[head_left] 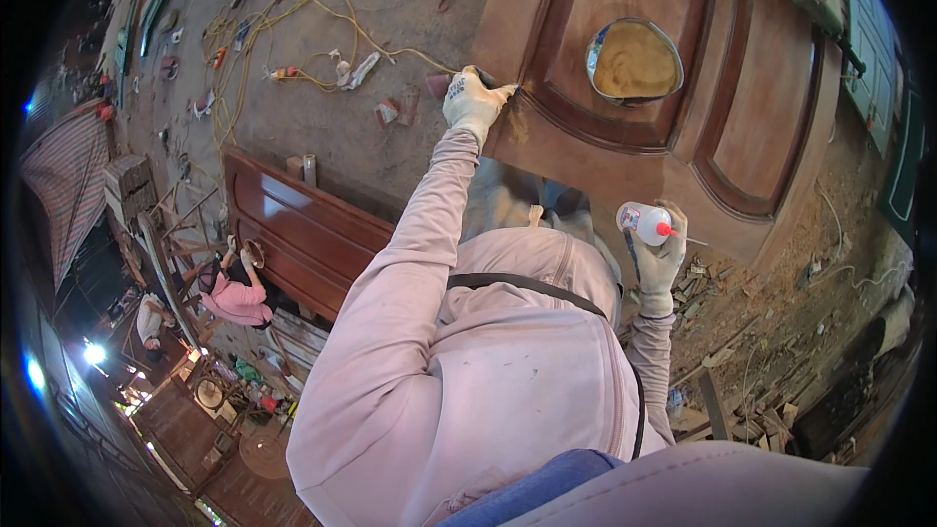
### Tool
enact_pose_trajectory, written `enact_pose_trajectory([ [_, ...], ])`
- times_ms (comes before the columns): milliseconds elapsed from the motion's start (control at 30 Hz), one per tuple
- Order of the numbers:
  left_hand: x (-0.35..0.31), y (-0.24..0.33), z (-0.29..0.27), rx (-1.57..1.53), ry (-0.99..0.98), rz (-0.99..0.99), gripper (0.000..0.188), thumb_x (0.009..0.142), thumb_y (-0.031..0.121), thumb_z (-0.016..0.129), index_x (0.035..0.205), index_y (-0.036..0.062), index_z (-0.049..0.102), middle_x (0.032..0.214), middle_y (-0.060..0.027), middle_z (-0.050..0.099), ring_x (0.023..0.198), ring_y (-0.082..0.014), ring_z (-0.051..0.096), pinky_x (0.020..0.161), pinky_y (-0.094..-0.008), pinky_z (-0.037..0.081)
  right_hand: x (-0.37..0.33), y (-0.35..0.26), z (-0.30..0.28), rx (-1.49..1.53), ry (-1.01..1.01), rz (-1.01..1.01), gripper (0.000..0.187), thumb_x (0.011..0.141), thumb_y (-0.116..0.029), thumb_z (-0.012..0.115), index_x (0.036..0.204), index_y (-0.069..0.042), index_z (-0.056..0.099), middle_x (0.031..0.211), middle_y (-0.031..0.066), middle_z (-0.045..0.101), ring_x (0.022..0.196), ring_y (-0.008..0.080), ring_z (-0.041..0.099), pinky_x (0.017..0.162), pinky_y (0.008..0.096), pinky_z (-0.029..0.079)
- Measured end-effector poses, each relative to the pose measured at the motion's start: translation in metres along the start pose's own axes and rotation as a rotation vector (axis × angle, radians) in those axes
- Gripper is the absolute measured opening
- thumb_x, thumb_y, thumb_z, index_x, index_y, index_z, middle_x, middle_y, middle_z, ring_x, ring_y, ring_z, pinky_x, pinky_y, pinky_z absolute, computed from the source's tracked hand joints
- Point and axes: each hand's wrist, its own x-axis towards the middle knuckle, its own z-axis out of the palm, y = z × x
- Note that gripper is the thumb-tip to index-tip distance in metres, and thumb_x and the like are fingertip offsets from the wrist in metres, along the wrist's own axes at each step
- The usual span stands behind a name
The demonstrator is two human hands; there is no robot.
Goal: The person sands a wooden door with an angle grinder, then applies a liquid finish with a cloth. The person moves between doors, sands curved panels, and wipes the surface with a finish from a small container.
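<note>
Pinkish cloth (722, 483) at the lower rim, nearest the camera I watch remotely. Left hand (473, 105), gloved: fingers bent at the edge of one brown wooden panel (717, 107), their grip I cannot tell; right hand (658, 262), gloved: fingers wrapped around one white bottle (640, 221), red-capped, near the panel's lower edge. One container (593, 59) of tan paste (636, 59), on the panel.

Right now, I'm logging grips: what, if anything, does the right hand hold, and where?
The right hand holds a white bottle with a red cap, by its body.
</note>
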Motion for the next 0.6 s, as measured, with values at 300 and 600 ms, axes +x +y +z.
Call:
enact_pose_trajectory([
  [300, -0.003, -0.023, 0.043, -0.082, 0.191, 0.012, 0.094, 0.067, 0.054, 0.087, 0.130, -0.0027, 0.048, 0.133, -0.0249, 0.054, 0.125, -0.0390, 0.054, 0.103, -0.0428, 0.047, 0.004, -0.009, 0.011, -0.002, -0.024, -0.053, 0.056, 0.067, -0.001, 0.085, 0.117, -0.001, 0.059, 0.123, 0.0144, 0.059, 0.109, 0.0280, 0.060, 0.094, 0.0377, 0.051],
  [600, -0.021, -0.018, 0.055, -0.036, 0.320, -0.004, 0.084, 0.075, 0.048, 0.082, 0.137, 0.0037, 0.046, 0.133, -0.0280, 0.051, 0.125, -0.0408, 0.051, 0.103, -0.0435, 0.046, -0.004, -0.008, 0.006, -0.041, -0.043, -0.102, 0.057, 0.071, 0.001, 0.082, 0.123, -0.001, 0.058, 0.127, 0.0113, 0.056, 0.114, 0.0227, 0.057, 0.096, 0.0336, 0.050],
])
